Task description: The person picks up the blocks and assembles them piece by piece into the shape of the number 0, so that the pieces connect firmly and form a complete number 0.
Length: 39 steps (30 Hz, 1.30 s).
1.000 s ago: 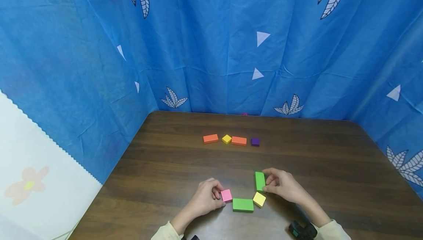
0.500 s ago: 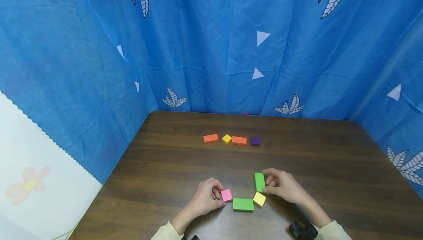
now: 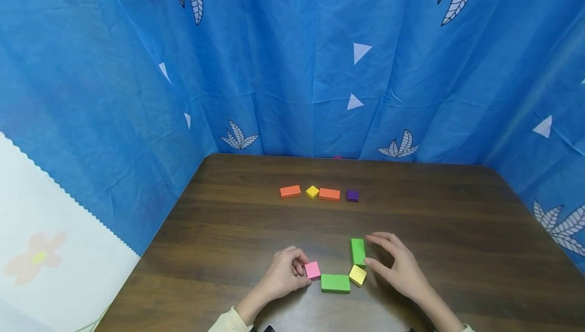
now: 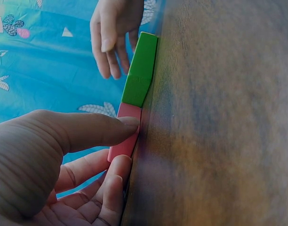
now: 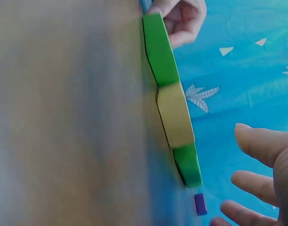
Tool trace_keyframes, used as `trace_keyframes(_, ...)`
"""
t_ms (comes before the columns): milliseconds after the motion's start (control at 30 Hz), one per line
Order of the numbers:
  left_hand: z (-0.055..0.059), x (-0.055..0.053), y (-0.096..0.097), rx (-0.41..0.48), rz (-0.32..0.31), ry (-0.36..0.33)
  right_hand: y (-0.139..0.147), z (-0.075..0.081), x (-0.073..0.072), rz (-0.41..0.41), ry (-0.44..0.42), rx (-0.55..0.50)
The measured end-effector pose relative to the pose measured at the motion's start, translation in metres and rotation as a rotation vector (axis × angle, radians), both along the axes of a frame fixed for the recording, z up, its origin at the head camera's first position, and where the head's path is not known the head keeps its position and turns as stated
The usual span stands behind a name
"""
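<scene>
My left hand (image 3: 284, 275) pinches a small pink block (image 3: 313, 270) between thumb and fingers; in the left wrist view the thumb lies along the pink block (image 4: 127, 136). A green rectangular block (image 3: 335, 283) lies just right of it, end to end. A pale yellow square block (image 3: 358, 275), turned at an angle, sits at that green block's right end. From the yellow one, a second green block (image 3: 358, 252) runs away toward the back. Beside it, my right hand (image 3: 398, 266) is spread with a gap between thumb and fingers, holding nothing.
Farther back on the brown wooden table (image 3: 237, 220) lies a loose row: an orange block (image 3: 290, 192), a small yellow block (image 3: 313, 192), another orange block (image 3: 329, 195) and a purple block (image 3: 352, 196). A blue patterned curtain (image 3: 283, 68) hangs behind the table.
The right hand has let go of the far green block and drawn slightly right, its fingers parting. That block had shifted slightly toward the yellow one before. The left hand stays on the pink block.
</scene>
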State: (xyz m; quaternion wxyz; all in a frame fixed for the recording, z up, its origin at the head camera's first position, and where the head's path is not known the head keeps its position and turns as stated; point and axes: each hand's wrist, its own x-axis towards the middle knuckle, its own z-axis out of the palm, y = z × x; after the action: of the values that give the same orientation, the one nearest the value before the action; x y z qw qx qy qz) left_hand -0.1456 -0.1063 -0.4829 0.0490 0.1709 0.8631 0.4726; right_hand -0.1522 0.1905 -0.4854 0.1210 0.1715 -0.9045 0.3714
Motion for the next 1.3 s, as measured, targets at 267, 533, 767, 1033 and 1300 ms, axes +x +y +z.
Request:
trace_keyframes(267, 0.000, -0.001, -0.002, -0.003, 0.003, -0.010, -0.007, -0.009, 0.013, 0.029, -0.017, -0.013)
trace_keyframes(533, 0.000, 0.000, -0.002, -0.003, 0.000, 0.007, -0.007, -0.015, 0.014, 0.086, -0.080, -0.002)
trace_keyframes(767, -0.001, 0.000, -0.002, 0.001, -0.009, 0.027, -0.006, -0.016, 0.014, 0.089, -0.085, 0.006)
trace_keyframes(1033, 0.000, -0.002, -0.002, -0.014, -0.012, 0.012, -0.008, -0.012, 0.016, 0.076, -0.054, 0.022)
trace_keyframes(1300, -0.001, -0.002, -0.002, -0.002, -0.029, 0.038, -0.007, -0.012, 0.016, 0.073, -0.064, 0.024)
